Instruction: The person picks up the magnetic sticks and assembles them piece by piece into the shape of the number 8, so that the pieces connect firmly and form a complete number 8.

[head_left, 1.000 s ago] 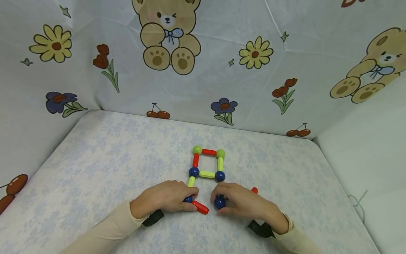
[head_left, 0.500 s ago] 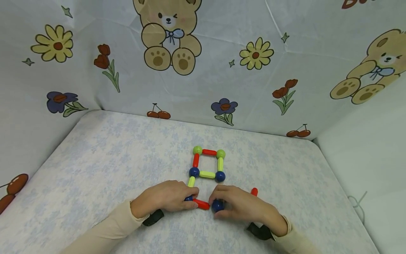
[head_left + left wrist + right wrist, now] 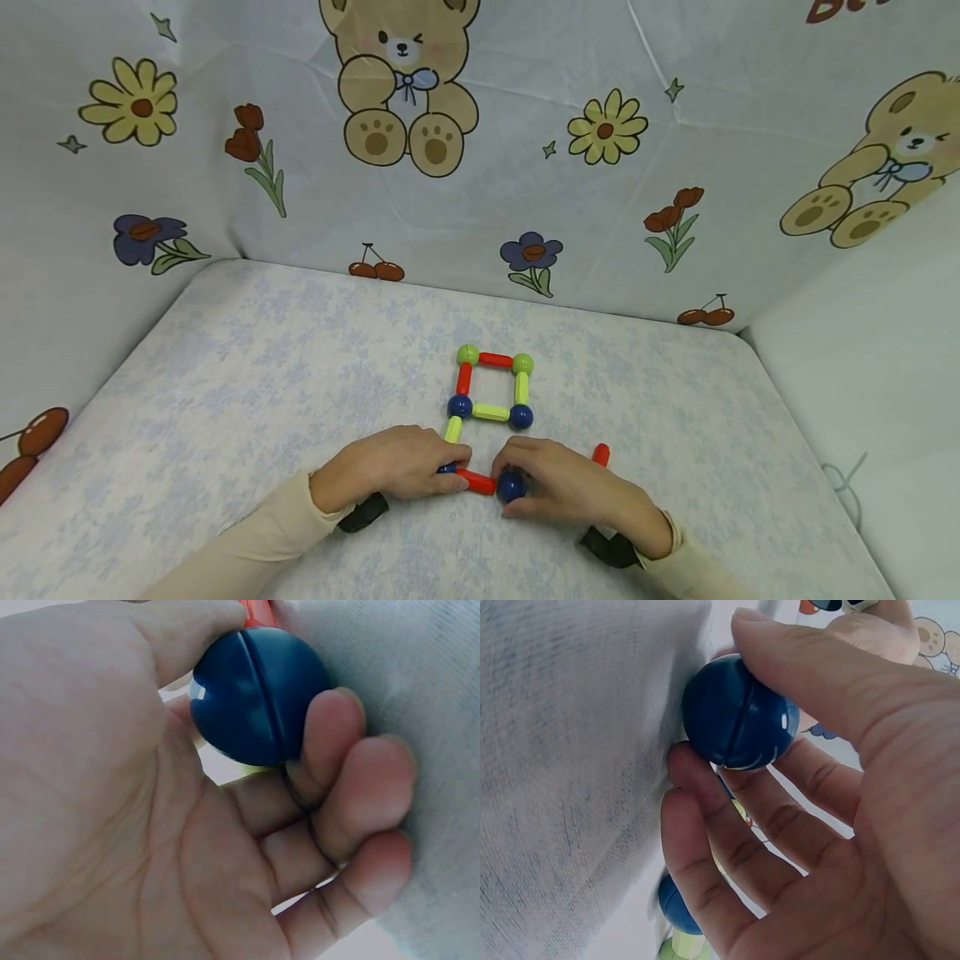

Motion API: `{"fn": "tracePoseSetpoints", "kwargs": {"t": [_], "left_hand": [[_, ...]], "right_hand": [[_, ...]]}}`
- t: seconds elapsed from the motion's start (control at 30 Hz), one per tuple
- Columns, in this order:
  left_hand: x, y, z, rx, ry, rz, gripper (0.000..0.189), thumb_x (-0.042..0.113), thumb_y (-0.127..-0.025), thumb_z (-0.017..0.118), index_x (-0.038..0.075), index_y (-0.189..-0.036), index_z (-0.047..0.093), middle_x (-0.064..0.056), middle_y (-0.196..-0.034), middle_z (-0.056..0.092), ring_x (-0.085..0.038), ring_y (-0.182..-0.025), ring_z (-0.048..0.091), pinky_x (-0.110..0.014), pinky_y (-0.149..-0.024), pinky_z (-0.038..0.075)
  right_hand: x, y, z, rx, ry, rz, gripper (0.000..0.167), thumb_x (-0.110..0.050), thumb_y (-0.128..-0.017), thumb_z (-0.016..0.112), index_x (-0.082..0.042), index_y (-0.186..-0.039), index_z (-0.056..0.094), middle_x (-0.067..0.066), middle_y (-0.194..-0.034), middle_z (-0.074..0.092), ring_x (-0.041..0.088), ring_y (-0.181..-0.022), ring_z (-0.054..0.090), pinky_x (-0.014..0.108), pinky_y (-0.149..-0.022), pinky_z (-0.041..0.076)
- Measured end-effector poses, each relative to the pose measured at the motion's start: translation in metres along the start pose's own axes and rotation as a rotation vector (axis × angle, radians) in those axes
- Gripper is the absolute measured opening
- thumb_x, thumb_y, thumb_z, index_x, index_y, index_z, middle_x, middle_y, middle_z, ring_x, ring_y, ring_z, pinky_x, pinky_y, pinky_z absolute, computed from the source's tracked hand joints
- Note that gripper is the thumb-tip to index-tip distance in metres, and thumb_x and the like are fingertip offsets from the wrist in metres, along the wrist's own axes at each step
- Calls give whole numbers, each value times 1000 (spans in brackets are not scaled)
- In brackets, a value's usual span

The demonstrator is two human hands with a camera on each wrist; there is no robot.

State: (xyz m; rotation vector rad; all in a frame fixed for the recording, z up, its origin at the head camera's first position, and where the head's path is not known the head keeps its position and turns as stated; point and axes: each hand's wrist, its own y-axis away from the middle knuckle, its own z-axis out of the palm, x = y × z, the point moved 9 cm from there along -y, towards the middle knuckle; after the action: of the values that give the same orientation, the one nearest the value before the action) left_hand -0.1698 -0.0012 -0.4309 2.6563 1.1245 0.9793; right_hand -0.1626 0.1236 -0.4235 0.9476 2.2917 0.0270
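In the head view my left hand (image 3: 397, 462) grips a blue ball (image 3: 259, 697) between thumb and curled fingers. From that ball a red magnetic rod (image 3: 477, 482) points right, and a yellow-green rod (image 3: 453, 429) runs back to a square of rods and balls. My right hand (image 3: 566, 483) holds a second blue ball (image 3: 511, 487) right at the free end of the red rod. The right wrist view shows the thumb on one side of this ball and the fingers around the other. The square has two green balls (image 3: 522, 363) at the back and two blue balls (image 3: 521, 417) in front.
Another red rod (image 3: 602, 454) lies beyond my right hand, partly hidden by it. The table (image 3: 300, 350) has a pale blue floral cover. A white cloth (image 3: 480, 208) with bears and flowers stands behind it. A thin cord (image 3: 847, 479) hangs at the right side.
My right hand has moved slightly left with its blue ball, up to the red rod's end. The red rod has swung a little toward the back. The left hand stays in place.
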Motion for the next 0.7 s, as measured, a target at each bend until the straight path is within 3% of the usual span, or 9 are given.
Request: {"fn": "tracePoseSetpoints", "kwargs": {"t": [0.7], "left_hand": [[-2,0,-1,-31,70,32,18,37,-104,62,24,-93,56,10,-67,46,-7,-59,46,-25,-57,32]], "right_hand": [[4,0,1,11,44,26,34,-34,-91,80,-19,-120,70,-11,-117,64,0,-101,57,28,-94,53]]}}
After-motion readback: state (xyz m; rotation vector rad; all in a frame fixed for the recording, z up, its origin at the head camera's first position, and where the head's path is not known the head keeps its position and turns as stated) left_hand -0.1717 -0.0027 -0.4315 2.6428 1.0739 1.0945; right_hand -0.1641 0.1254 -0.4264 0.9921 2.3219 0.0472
